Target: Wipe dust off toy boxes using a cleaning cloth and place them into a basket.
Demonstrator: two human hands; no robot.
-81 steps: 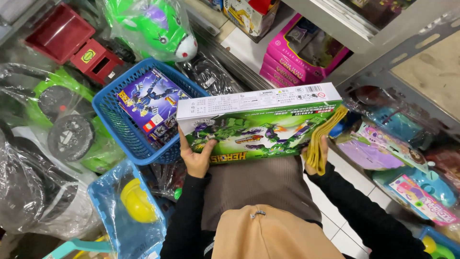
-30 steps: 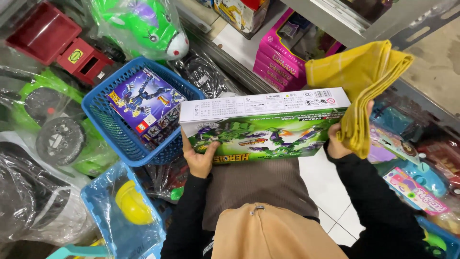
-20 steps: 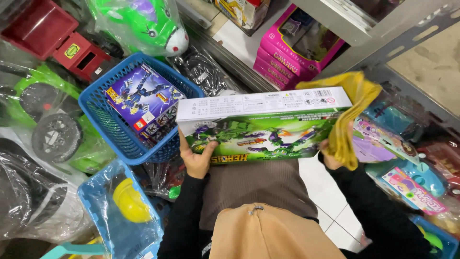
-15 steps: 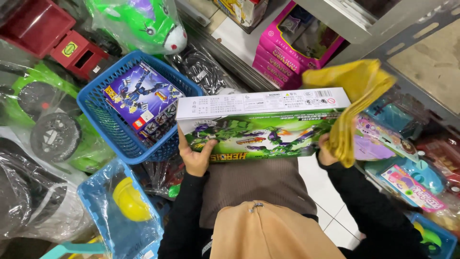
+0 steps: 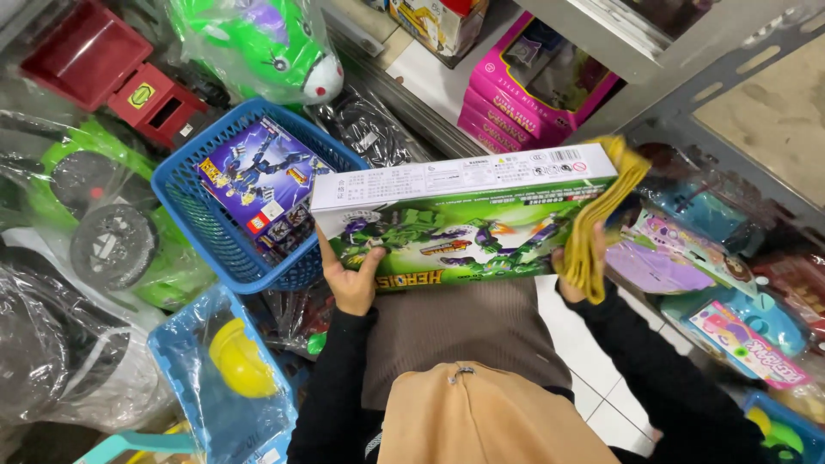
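At the far left lies a green toy car (image 5: 112, 223) wrapped in clear plastic, with a red toy truck (image 5: 112, 73) above it in the top left corner. Next to them a blue basket (image 5: 219, 236) stands on the heap of toys, and a purple toy box (image 5: 258, 176) lies flat inside it. Below the basket is a blue bag (image 5: 215, 387) with a yellow helmet (image 5: 239, 365) in it. Above the basket sits a green toy animal (image 5: 258, 43) in plastic wrap.

In the middle, the person holds a long green toy box (image 5: 464, 215) level in front of the body, just right of the basket and touching its rim. The left hand (image 5: 348, 275) grips the box at its lower left corner, thumb on the printed front and fingers curled up behind. The right hand (image 5: 577, 262) is at the box's right end, closed on a yellow cloth (image 5: 601, 215) that drapes over that end from the top edge downward; its fingers are mostly hidden under the cloth.

Further right, a stack of pink boxes (image 5: 533, 94) rests on the lower shelf (image 5: 430, 77) of a grey metal rack. At the far right more packaged toys (image 5: 730, 318) in blue and purple lie along the floor edge.
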